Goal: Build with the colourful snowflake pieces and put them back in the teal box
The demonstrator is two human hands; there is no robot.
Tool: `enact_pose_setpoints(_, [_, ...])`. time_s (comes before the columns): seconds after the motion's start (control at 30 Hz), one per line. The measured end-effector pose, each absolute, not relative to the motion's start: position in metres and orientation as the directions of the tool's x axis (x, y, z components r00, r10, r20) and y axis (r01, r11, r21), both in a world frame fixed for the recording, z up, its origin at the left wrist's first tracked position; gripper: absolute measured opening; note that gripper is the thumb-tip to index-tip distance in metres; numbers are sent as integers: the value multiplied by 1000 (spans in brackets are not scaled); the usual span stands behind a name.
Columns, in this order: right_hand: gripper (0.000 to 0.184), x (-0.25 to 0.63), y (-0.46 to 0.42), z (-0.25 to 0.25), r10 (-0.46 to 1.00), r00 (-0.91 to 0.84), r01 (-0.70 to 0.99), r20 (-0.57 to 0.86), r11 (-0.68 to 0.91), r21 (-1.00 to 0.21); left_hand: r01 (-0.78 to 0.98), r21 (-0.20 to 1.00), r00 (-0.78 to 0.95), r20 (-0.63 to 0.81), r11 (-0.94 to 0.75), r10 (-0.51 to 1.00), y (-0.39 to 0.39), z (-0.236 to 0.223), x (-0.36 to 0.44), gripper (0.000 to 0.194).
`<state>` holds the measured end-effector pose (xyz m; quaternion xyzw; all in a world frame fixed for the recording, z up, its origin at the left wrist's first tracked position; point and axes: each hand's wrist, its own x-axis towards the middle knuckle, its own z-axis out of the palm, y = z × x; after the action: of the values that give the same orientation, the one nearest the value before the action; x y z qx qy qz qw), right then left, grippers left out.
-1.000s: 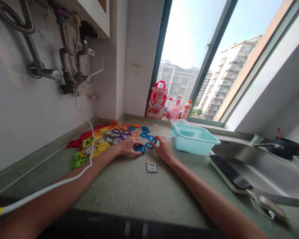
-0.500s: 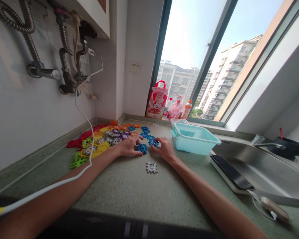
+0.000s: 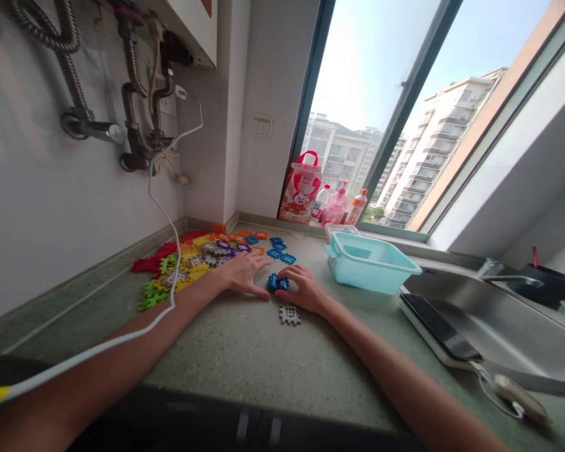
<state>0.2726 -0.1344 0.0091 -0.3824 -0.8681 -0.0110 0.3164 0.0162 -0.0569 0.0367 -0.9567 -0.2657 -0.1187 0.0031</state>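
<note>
Here, left hand (image 3: pixel 242 274) spread open, right hand (image 3: pixel 307 289) clamped on blue pieces (image 3: pixel 273 283), rabbit-printed bag (image 3: pixel 300 198), lettering unreadable.

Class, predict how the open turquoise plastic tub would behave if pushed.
The open turquoise plastic tub looks light for its size, given its thin walls. Standing low and wide on the greenish speckled counter, it would probably slide rather than tip.
</note>
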Motion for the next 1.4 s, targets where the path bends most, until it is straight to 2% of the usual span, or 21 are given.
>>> enact_pose_setpoints(0.07, [35,273,-132,7,685,-504,677,526,691,-252,525,20,830,210,-851,517,-52,36,11,107])
enact_pose_setpoints(0.17, [32,272,-129,5,719,-489,689,494,666,-286,499,-15,847,218,-866,484,-45,36,5,104])
enact_pose_setpoints(0.27, [29,269,-130,8,725,-484,709,491,653,-265,505,-32,838,257,-863,481,-39,37,1,78])
enact_pose_setpoints(0.33, [30,270,-133,16,700,-509,725,500,662,-190,557,-58,797,319,-829,513,-37,39,0,60])
enact_pose_setpoints(0.43, [29,286,-143,40,634,-543,761,550,649,3,646,-108,715,431,-755,550,-39,41,1,48])
enact_pose_setpoints(0.53, [24,322,-156,72,575,-400,878,714,465,118,698,-119,654,507,-707,561,-44,41,7,44])
enact_pose_setpoints(0.6, [25,354,-165,90,509,-193,966,839,248,72,732,-113,616,531,-672,582,-47,40,17,46])
enact_pose_setpoints(0.7, [27,400,-177,99,439,43,999,898,-15,-41,800,-120,558,509,-587,656,-43,38,42,55])
enact_pose_setpoints(0.8, [30,428,-181,93,475,179,979,862,-175,-106,850,-161,518,429,-501,740,-28,35,72,75])
enact_pose_setpoints(0.9, [35,437,-177,88,559,311,938,768,-310,-154,904,-138,427,341,-405,837,-6,31,98,97])
enact_pose_setpoints(1.0, [39,438,-172,89,632,382,914,674,-367,-173,942,-91,337,245,-324,909,10,26,116,102])
enact_pose_setpoints(1.07, [41,439,-169,91,656,391,912,646,-368,-179,936,-94,351,220,-338,910,15,22,121,99])
enact_pose_setpoints(1.23, [44,441,-167,91,662,419,902,622,-383,-200,862,-118,505,292,-493,812,12,20,124,91])
enact_pose_setpoints(1.33, [46,441,-168,88,664,437,895,607,-390,-217,787,-102,603,334,-608,724,10,19,127,83])
enact_pose_setpoints(1.4, [48,439,-170,88,649,423,901,632,-373,-220,777,-70,608,338,-626,718,14,18,133,82])
